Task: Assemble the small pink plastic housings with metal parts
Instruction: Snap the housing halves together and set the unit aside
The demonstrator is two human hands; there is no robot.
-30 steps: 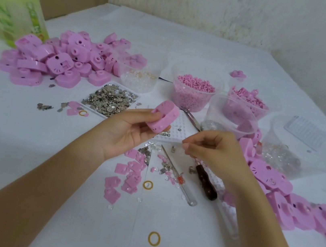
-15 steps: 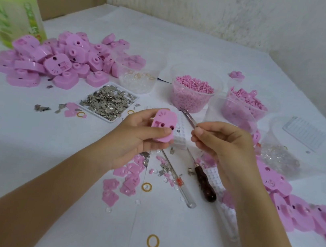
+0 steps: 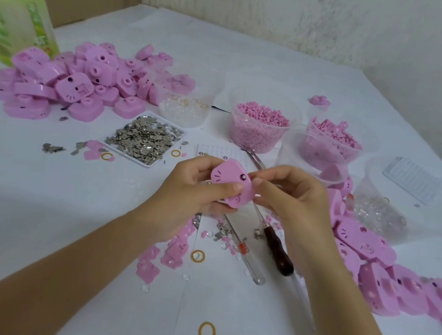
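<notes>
My left hand point(image 3: 190, 188) grips a small pink housing point(image 3: 231, 179) above the table's middle, its face with whisker marks turned up. My right hand point(image 3: 292, 201) meets it from the right, fingertips pinched at the housing's upper right corner where a tiny shiny part sits. A white tray of small metal parts point(image 3: 146, 139) lies behind and left of my hands. One heap of pink housings point(image 3: 77, 85) is at the back left; another pile of pink housings point(image 3: 388, 267) runs along the right.
Clear cups hold pink pellets point(image 3: 260, 127), pink pieces point(image 3: 333, 138) and clear beads point(image 3: 185, 107). A dark-handled tool point(image 3: 277, 250) and a clear-handled screwdriver point(image 3: 244, 254) lie under my hands, among flat pink plates point(image 3: 167, 251) and yellow rings point(image 3: 206, 331). A green bottle point(image 3: 10, 15) stands far left.
My left hand turned the housing so its face points up. My right hand rose from the table and closed in on the housing's upper right corner.
</notes>
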